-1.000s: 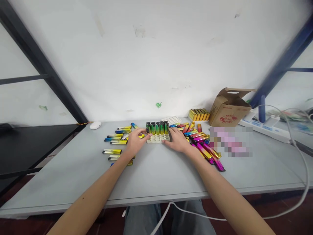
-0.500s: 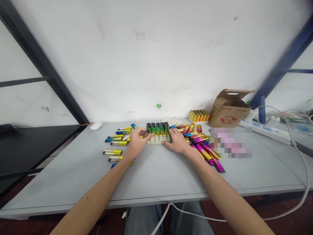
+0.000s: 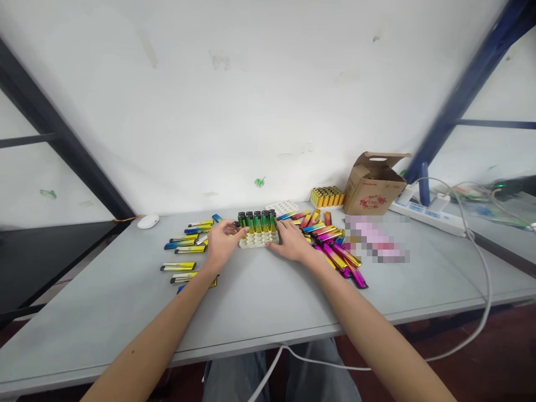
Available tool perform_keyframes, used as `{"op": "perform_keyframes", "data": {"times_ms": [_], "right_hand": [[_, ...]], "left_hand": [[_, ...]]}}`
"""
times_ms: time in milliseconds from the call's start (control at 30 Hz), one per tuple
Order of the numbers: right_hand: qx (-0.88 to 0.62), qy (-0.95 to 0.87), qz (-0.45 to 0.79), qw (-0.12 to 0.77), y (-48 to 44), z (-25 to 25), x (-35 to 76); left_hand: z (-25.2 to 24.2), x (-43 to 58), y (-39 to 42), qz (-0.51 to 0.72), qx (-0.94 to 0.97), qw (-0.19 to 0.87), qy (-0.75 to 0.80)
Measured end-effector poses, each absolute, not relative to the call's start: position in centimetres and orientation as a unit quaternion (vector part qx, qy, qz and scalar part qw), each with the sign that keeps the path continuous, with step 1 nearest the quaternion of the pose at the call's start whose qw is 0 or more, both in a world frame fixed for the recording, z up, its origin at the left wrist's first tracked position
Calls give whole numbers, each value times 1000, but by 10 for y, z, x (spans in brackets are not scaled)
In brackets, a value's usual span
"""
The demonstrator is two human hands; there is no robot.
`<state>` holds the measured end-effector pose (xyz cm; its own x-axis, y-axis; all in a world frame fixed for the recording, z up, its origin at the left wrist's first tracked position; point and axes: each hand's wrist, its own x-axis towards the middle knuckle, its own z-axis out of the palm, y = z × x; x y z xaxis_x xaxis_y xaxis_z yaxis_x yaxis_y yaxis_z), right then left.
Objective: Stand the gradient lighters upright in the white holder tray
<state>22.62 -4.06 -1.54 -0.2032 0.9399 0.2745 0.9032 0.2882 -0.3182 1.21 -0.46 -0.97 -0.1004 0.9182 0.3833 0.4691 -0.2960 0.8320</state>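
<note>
The white tray [image 3: 256, 241] with rows of holes lies in front of me. Shiny green-and-yellow lighters [image 3: 262, 222] with black tops stand upright in its back rows; the front holes show bare. At the tray's left edge my left hand [image 3: 223, 241] is closed in a pinch on a lighter [image 3: 237, 224], of which only the black top shows. My right hand [image 3: 291, 241] rests along the right end of the tray, fingers stretched out and thumb by its front corner, holding nothing.
Loose yellow and blue lighters [image 3: 179, 267] lie on the left. A pile of magenta and yellow lighters [image 3: 335, 254] is on the right. Behind stand another tray [image 3: 285, 207], a filled yellow block [image 3: 327, 196], a cardboard box [image 3: 372, 192] and a power strip [image 3: 431, 216]. A white mouse [image 3: 148, 221] sits far left.
The whole view has shifted, so everything sits a little further left in the picture. Both hands keep nearly the same place at the tray, the left still pinching the lighter.
</note>
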Motion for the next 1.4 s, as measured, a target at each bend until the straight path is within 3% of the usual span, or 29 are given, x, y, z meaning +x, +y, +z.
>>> {"op": "perform_keyframes", "data": {"times_ms": [200,433,1033,1400], "right_hand": [[-595,-775,39,210,-41,-15,226],[-597,-775,46,203,-41,-15,226],[-596,-777,39,198,-41,-15,226],[-603,-775,8,189,-43,-15,231]], "left_hand": [[-9,13,-8,455,678,200,542],[-10,14,-11,451,669,64,588],[-3,29,-13,296,696,-21,654],[-1,29,-13,273,711,-23,648]]}}
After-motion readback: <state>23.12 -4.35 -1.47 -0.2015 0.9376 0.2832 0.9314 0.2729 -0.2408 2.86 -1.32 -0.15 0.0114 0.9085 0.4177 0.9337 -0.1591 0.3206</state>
